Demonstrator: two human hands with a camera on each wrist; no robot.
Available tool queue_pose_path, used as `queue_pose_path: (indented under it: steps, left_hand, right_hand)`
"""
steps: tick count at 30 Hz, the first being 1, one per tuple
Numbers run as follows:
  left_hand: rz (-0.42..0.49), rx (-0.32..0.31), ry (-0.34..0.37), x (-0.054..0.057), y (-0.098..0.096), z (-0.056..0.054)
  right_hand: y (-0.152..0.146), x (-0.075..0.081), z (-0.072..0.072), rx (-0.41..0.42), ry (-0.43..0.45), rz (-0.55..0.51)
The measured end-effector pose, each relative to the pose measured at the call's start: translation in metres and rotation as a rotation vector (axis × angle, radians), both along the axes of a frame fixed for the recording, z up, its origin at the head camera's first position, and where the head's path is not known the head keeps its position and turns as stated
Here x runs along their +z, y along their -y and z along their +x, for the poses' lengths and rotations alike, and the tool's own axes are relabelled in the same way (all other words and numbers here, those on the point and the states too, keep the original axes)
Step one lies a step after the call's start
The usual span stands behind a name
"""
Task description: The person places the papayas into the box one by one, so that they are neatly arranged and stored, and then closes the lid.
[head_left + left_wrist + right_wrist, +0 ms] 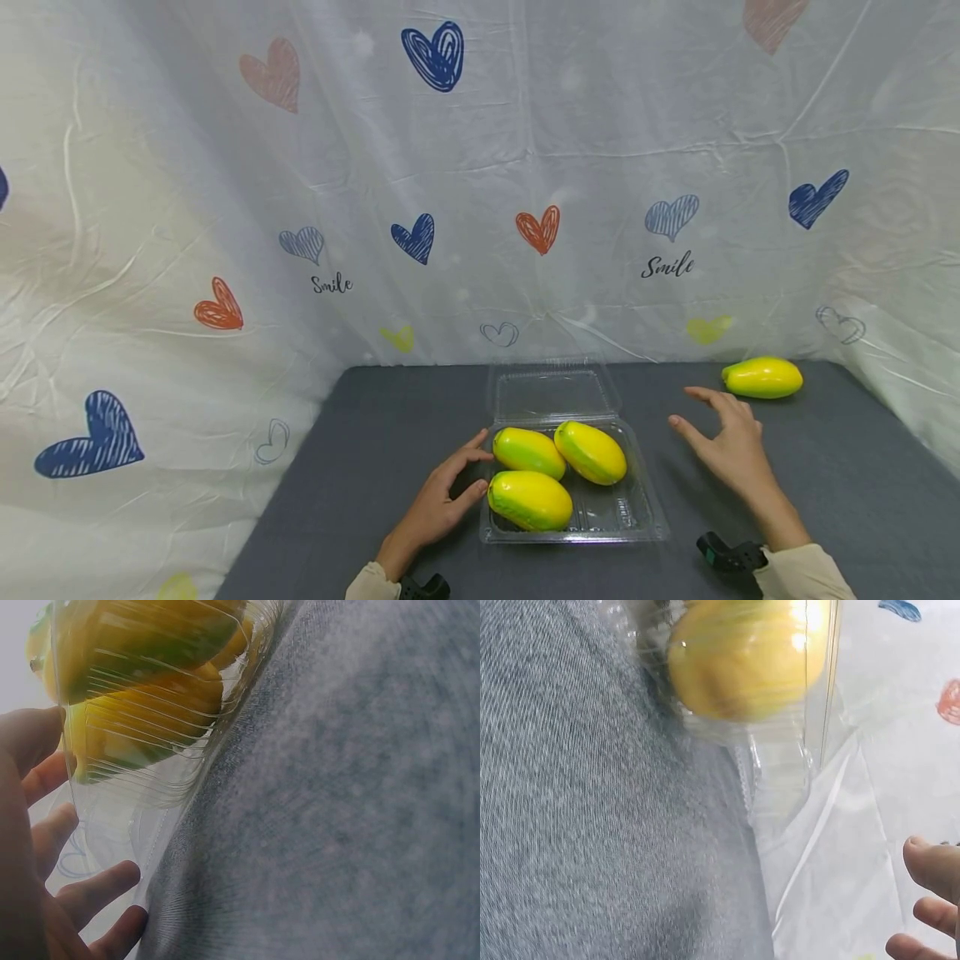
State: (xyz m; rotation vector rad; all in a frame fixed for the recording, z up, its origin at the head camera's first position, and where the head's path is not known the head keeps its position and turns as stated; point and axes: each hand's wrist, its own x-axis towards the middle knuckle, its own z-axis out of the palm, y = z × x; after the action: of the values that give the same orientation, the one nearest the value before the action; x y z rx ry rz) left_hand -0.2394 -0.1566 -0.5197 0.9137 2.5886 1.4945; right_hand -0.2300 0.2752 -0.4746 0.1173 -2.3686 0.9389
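Observation:
A clear plastic clamshell box lies on the table with its lid folded back. Inside sit three yellow-green papayas: a front one, a back left one and a back right one. At the box's left side is my left hand, fingers spread, thumb and fingertips at the rim; the left wrist view shows them against the clear wall. My right hand is held over the table right of the box, thumb and fingers apart, holding nothing. Beyond its fingertips lies another papaya.
The table has a dark grey cloth. A white curtain printed with hearts hangs behind its far edge and along the sides. Each wrist wears a dark band, such as the right wristband.

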Motion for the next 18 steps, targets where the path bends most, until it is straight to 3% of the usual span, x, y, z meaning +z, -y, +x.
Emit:
queue_pose_path:
  steps: [18]
  left_hand:
    - [0.004,0.002,0.003,0.002,-0.001,0.001]
  right_hand:
    - [-0.015,-0.006,-0.002,-0.069,0.021,0.012]
